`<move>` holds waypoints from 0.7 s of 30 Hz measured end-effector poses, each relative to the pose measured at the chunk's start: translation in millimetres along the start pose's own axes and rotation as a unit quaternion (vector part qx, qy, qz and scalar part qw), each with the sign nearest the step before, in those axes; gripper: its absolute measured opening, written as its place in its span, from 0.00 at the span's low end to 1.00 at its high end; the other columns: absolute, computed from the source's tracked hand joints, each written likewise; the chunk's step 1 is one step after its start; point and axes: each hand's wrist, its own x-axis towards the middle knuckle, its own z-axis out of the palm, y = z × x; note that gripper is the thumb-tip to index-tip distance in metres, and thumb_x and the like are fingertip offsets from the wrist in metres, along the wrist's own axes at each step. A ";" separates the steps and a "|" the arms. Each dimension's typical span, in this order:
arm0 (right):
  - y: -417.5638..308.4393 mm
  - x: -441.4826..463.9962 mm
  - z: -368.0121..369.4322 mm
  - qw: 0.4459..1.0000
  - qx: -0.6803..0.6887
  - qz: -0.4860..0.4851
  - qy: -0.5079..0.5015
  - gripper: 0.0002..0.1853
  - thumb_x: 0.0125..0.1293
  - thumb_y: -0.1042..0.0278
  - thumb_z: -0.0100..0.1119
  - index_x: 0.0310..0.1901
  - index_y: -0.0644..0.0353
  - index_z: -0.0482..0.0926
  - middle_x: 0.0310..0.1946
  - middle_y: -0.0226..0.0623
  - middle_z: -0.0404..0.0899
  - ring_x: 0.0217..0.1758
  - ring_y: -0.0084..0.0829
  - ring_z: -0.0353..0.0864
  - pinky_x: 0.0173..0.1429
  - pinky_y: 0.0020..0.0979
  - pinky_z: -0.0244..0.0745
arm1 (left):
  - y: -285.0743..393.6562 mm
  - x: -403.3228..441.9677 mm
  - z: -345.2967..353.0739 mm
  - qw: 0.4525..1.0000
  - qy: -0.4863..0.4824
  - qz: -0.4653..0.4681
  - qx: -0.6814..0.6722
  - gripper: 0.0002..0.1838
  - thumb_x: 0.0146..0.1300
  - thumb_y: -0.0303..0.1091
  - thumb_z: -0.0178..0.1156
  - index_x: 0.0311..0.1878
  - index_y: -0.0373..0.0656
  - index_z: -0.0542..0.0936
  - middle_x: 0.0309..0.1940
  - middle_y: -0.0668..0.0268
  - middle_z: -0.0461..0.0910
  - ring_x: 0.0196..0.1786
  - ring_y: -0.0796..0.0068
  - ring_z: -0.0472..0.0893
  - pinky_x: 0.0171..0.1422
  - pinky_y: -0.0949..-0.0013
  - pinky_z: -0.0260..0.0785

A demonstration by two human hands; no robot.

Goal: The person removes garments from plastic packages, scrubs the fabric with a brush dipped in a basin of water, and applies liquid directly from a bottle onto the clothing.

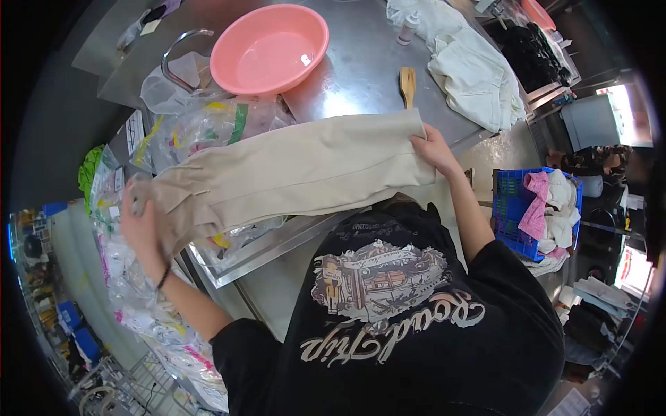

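Observation:
A pair of beige trousers point(305, 166) is stretched sideways between my two hands, above the front of the metal sink counter. My right hand point(435, 149) grips the hem end, with the thumb on top of the cloth. At the other end, the cloth is bunched and creased where my left hand point(142, 225) holds it. That hand is smeared by motion, but its fingers are closed around the fabric. Just behind the hem lies a wooden brush or paddle point(408, 87), its lower end hidden by the cloth.
A pink basin point(270, 52) stands by the curved faucet point(182, 59). Clear plastic bags point(201, 128) fill the sink area and left side. White clothes point(472, 83) and a small bottle point(408, 29) lie at back right. A blue crate point(510, 222) of clothes sits right.

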 end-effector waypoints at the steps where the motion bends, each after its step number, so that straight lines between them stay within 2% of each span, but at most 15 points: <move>1: 4.1 5.1 6.7 0.999 -0.033 -0.015 -0.004 0.21 0.66 0.73 0.53 0.61 0.66 0.78 0.47 0.39 0.85 0.47 0.30 0.81 0.53 0.30 0.76 | 38.4 -10.1 19.7 0.999 -0.016 -0.032 0.018 0.32 0.58 0.32 0.60 0.70 0.48 0.77 0.53 0.59 0.86 0.50 0.60 0.84 0.55 0.64 0.76; 2: 5.6 7.4 14.3 0.999 -0.034 -0.009 -0.005 0.21 0.66 0.73 0.53 0.61 0.66 0.78 0.47 0.39 0.85 0.47 0.30 0.81 0.53 0.30 0.76 | 19.0 -14.5 60.5 0.995 0.022 0.088 0.050 0.31 0.59 0.34 0.59 0.70 0.51 0.77 0.53 0.57 0.86 0.46 0.57 0.84 0.49 0.60 0.77; 3: 8.0 11.8 18.0 0.999 -0.044 -0.016 -0.007 0.22 0.65 0.73 0.52 0.61 0.65 0.78 0.48 0.39 0.84 0.47 0.31 0.80 0.54 0.31 0.76 | 43.0 -29.9 90.5 0.998 -0.061 -0.020 0.025 0.34 0.61 0.36 0.59 0.73 0.55 0.73 0.52 0.52 0.83 0.46 0.52 0.83 0.46 0.56 0.77; 5: 14.9 17.8 19.0 0.997 -0.067 -0.025 -0.010 0.23 0.64 0.73 0.52 0.61 0.64 0.78 0.49 0.39 0.84 0.49 0.33 0.80 0.56 0.32 0.75 | 30.3 -48.6 181.0 0.981 -0.154 -0.030 0.118 0.37 0.61 0.39 0.60 0.77 0.56 0.67 0.47 0.48 0.81 0.44 0.47 0.82 0.46 0.53 0.77; 6: 19.2 18.5 19.7 0.996 -0.078 -0.029 -0.011 0.23 0.64 0.73 0.52 0.61 0.63 0.78 0.50 0.40 0.84 0.49 0.34 0.79 0.57 0.33 0.74 | -6.0 -61.1 240.9 0.979 -0.170 0.007 0.112 0.41 0.61 0.40 0.60 0.80 0.57 0.61 0.42 0.47 0.79 0.44 0.44 0.82 0.48 0.51 0.77; 8: 36.5 24.2 17.6 0.997 -0.079 -0.018 -0.011 0.24 0.63 0.73 0.52 0.63 0.63 0.77 0.51 0.40 0.84 0.50 0.35 0.80 0.58 0.33 0.74 | -23.6 -96.1 312.3 0.978 -0.205 -0.019 0.024 0.43 0.60 0.40 0.60 0.81 0.57 0.60 0.45 0.46 0.78 0.45 0.42 0.81 0.51 0.51 0.77; 12: 69.9 28.0 15.5 0.997 -0.073 -0.001 -0.006 0.28 0.62 0.74 0.51 0.66 0.62 0.75 0.54 0.43 0.83 0.52 0.39 0.80 0.59 0.35 0.74 | -11.4 -112.6 343.0 0.964 -0.246 -0.047 0.091 0.44 0.61 0.41 0.60 0.81 0.56 0.58 0.51 0.41 0.76 0.50 0.39 0.80 0.55 0.50 0.76; 16: 92.0 22.4 25.2 0.995 -0.092 -0.014 0.027 0.31 0.65 0.76 0.49 0.72 0.61 0.70 0.57 0.42 0.82 0.52 0.38 0.80 0.59 0.32 0.74 | 31.7 -86.9 303.1 0.931 -0.319 -0.036 0.174 0.44 0.60 0.41 0.62 0.80 0.53 0.59 0.57 0.37 0.73 0.53 0.37 0.79 0.56 0.49 0.76; 18: 99.2 19.3 27.5 0.994 -0.106 -0.024 0.032 0.32 0.64 0.77 0.49 0.73 0.59 0.68 0.58 0.43 0.82 0.52 0.39 0.81 0.58 0.33 0.74 | 42.9 -91.0 309.8 0.969 -0.196 0.117 0.098 0.39 0.60 0.39 0.64 0.76 0.48 0.66 0.57 0.40 0.76 0.55 0.41 0.79 0.57 0.50 0.76; 19: 97.9 23.5 28.5 0.991 -0.125 -0.043 0.035 0.34 0.64 0.77 0.49 0.74 0.57 0.67 0.58 0.44 0.82 0.51 0.40 0.81 0.58 0.34 0.75 | 60.5 -88.3 314.8 0.968 -0.197 0.122 0.099 0.39 0.60 0.39 0.64 0.76 0.48 0.66 0.57 0.40 0.76 0.55 0.41 0.79 0.57 0.50 0.76; 20: 95.6 26.8 31.8 0.987 -0.145 -0.061 0.039 0.36 0.63 0.77 0.49 0.76 0.54 0.65 0.59 0.46 0.82 0.50 0.42 0.82 0.57 0.35 0.75 | 80.2 -86.4 322.7 0.964 -0.226 0.129 -0.052 0.36 0.60 0.38 0.65 0.73 0.44 0.69 0.56 0.43 0.78 0.55 0.45 0.80 0.57 0.52 0.76; 21: 93.3 29.9 34.3 0.982 -0.166 -0.080 0.042 0.37 0.63 0.77 0.49 0.77 0.52 0.63 0.60 0.47 0.81 0.50 0.43 0.82 0.57 0.35 0.76 | 104.4 -86.6 328.6 0.937 -0.251 0.131 -0.203 0.33 0.60 0.36 0.66 0.70 0.41 0.72 0.54 0.46 0.80 0.55 0.49 0.80 0.57 0.54 0.77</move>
